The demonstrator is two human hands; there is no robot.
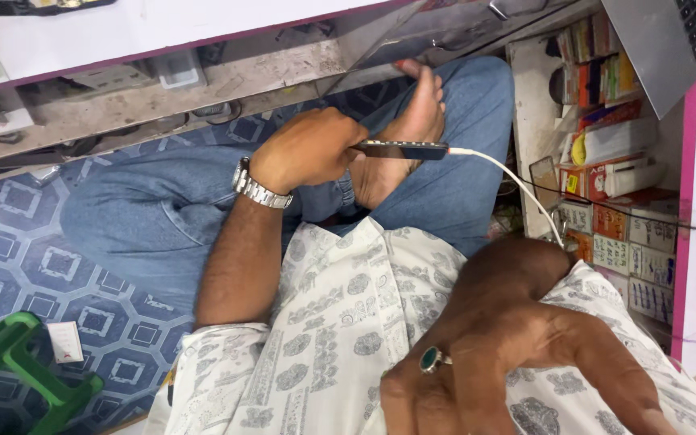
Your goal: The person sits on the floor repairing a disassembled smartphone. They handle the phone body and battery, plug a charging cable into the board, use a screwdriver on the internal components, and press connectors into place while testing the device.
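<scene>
My left hand (309, 150), with a metal watch (261, 192) on the wrist, is shut on a dark phone (403, 150) and holds it flat above my crossed legs in blue jeans (147, 209). A white cable (517, 187) is plugged into the phone's right end and curves down to the right. My bare foot (416, 117) lies just behind the phone. My right hand (517, 354) is close to the camera at the bottom right. It wears a green-stone ring (431, 359), its fingers are spread, and it holds nothing over my white patterned shirt (340, 322).
A white counter (138, 28) with a glass-fronted shelf runs along the top. Shelves of small colourful boxes (614, 169) stand at the right, under a grey laptop (678, 36). A green plastic stool (18, 374) sits at the bottom left on the blue patterned floor (82, 298).
</scene>
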